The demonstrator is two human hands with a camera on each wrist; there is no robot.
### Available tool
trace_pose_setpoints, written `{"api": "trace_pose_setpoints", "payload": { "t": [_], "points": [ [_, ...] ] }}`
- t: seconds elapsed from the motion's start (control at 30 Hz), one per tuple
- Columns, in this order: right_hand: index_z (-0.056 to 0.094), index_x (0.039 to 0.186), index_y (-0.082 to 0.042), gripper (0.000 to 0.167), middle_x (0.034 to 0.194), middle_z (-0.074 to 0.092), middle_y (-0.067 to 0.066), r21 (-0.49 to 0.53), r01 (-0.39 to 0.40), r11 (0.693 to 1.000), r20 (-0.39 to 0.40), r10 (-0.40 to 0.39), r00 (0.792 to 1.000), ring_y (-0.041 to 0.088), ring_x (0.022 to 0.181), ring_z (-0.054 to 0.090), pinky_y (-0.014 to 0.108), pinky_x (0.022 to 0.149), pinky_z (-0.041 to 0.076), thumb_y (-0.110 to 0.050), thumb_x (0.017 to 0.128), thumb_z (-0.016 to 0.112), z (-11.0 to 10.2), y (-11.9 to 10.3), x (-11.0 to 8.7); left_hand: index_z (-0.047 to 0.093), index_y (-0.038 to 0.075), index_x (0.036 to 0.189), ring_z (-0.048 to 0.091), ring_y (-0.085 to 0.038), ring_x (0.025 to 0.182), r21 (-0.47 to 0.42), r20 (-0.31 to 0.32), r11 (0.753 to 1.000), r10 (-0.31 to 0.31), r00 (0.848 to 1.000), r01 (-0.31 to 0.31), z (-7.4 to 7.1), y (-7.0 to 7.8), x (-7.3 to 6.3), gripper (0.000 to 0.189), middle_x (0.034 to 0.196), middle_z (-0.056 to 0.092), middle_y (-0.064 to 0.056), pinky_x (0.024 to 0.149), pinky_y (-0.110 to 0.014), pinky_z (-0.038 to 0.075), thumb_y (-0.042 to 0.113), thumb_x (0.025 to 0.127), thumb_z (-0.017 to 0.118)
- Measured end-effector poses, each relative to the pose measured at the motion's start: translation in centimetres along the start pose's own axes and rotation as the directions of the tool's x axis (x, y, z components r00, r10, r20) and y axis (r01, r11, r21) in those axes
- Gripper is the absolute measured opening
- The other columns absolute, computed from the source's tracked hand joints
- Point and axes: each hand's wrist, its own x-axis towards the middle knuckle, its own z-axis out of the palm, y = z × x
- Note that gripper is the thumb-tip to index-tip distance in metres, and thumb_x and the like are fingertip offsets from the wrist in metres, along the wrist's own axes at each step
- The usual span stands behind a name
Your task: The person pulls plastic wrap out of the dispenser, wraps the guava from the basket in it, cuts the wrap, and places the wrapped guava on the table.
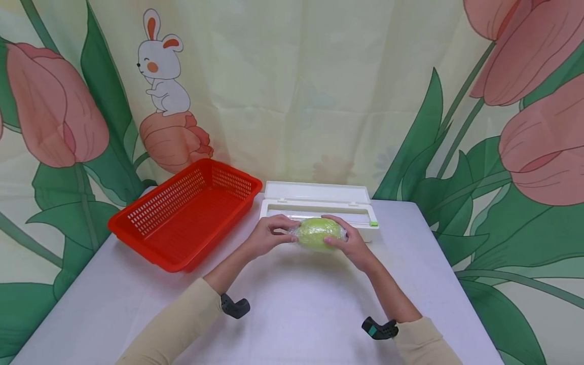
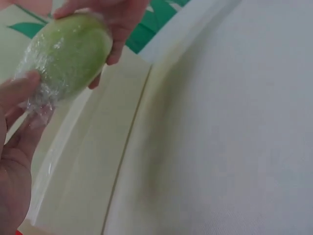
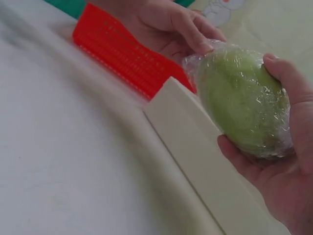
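A green oval fruit (image 1: 315, 234), smooth and wrapped in clear cling film, is held above the table between both hands. My left hand (image 1: 268, 236) pinches the bunched film at the fruit's left end with thumb and fingers. Around the right end, my right hand (image 1: 356, 248) grips it, thumb on the near side and fingers on the far side. In the left wrist view, creased film gathers by the left fingertips (image 2: 30, 81). The right wrist view shows the fruit (image 3: 239, 98) with film tight over its skin. Just behind stands a white cling film dispenser (image 1: 366, 234), its lid raised.
To the left sits a red plastic basket (image 1: 182, 256) with slotted walls and nothing inside. The dispenser's raised lid (image 1: 315, 191) stands near the back edge, and a green slider (image 1: 373, 223) is at its right end. A printed curtain (image 1: 292, 91) hangs behind the white-covered table (image 1: 301, 324).
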Motion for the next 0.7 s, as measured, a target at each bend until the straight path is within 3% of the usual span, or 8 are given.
{"api": "trace_pose_setpoints", "payload": {
  "t": [0.1, 0.2, 0.33, 0.47, 0.57, 0.7],
  "points": [
    [0.046, 0.141, -0.017, 0.054, 0.133, 0.048, 0.018, 0.004, -0.005, 1.000, 0.011, 0.005, 1.000, 0.021, 0.104, 0.051, 0.023, 0.078, 0.052, -0.014, 0.091, 0.066, 0.2, 0.1, 0.1, 0.071, 0.001, 0.112, 0.065, -0.011, 0.096, 0.009, -0.027, 1.000, -0.005, 1.000, 0.005, 0.1, 0.8, -0.3, 0.029, 0.106, 0.069, -0.014, 0.081, -0.024, 0.058, 0.002, 0.083, 0.073],
    [0.048, 0.139, -0.019, 0.053, 0.131, 0.049, 0.016, 0.007, 0.003, 1.000, 0.006, -0.003, 1.000, 0.020, 0.104, 0.052, 0.022, 0.078, 0.053, -0.014, 0.090, 0.067, 0.3, 0.1, 0.0, 0.073, 0.001, 0.107, 0.065, -0.010, 0.093, 0.020, -0.049, 1.000, -0.009, 0.999, 0.010, 0.1, 0.9, -0.3, 0.024, 0.102, 0.071, -0.012, 0.079, -0.023, 0.058, 0.004, 0.083, 0.073],
    [0.050, 0.138, -0.020, 0.057, 0.132, 0.049, 0.017, -0.005, 0.035, 0.999, -0.045, -0.035, 0.998, 0.024, 0.107, 0.050, 0.024, 0.080, 0.053, -0.015, 0.086, 0.072, 0.5, -0.1, -0.1, 0.068, 0.002, 0.117, 0.065, -0.022, 0.105, -0.007, -0.048, 1.000, -0.017, 0.999, 0.017, 0.0, 0.4, -0.1, 0.031, 0.116, 0.068, -0.015, 0.084, -0.027, 0.057, 0.005, 0.086, 0.070],
    [0.049, 0.138, -0.021, 0.061, 0.135, 0.047, 0.016, -0.021, 0.046, 0.999, -0.096, -0.047, 0.994, 0.028, 0.111, 0.048, 0.025, 0.080, 0.052, -0.014, 0.083, 0.075, 0.5, -0.4, -0.2, 0.055, 0.001, 0.132, 0.059, -0.032, 0.116, -0.119, -0.008, 0.992, -0.054, 0.998, 0.053, 0.0, -1.0, 0.4, 0.042, 0.132, 0.057, -0.018, 0.087, -0.035, 0.057, 0.004, 0.091, 0.063],
    [0.047, 0.139, -0.020, 0.064, 0.137, 0.046, 0.015, -0.034, 0.063, 0.997, -0.102, -0.066, 0.993, 0.028, 0.113, 0.046, 0.025, 0.079, 0.052, -0.011, 0.082, 0.076, 0.5, -0.4, -0.2, 0.054, 0.001, 0.131, 0.064, -0.027, 0.109, -0.188, -0.007, 0.978, -0.095, 0.995, 0.092, 0.0, -1.4, 0.6, 0.040, 0.129, 0.057, -0.018, 0.085, -0.037, 0.058, 0.007, 0.093, 0.062],
    [0.046, 0.138, -0.015, 0.066, 0.137, 0.046, 0.016, -0.053, 0.103, 0.993, -0.090, -0.107, 0.990, 0.027, 0.112, 0.046, 0.025, 0.079, 0.052, -0.008, 0.080, 0.076, 0.6, -0.4, -0.2, 0.065, 0.001, 0.118, 0.068, -0.016, 0.094, -0.205, -0.071, 0.972, -0.129, 0.989, 0.112, 0.4, -1.4, 0.6, 0.032, 0.114, 0.068, -0.011, 0.082, -0.030, 0.059, 0.011, 0.088, 0.069]
  ]
}}
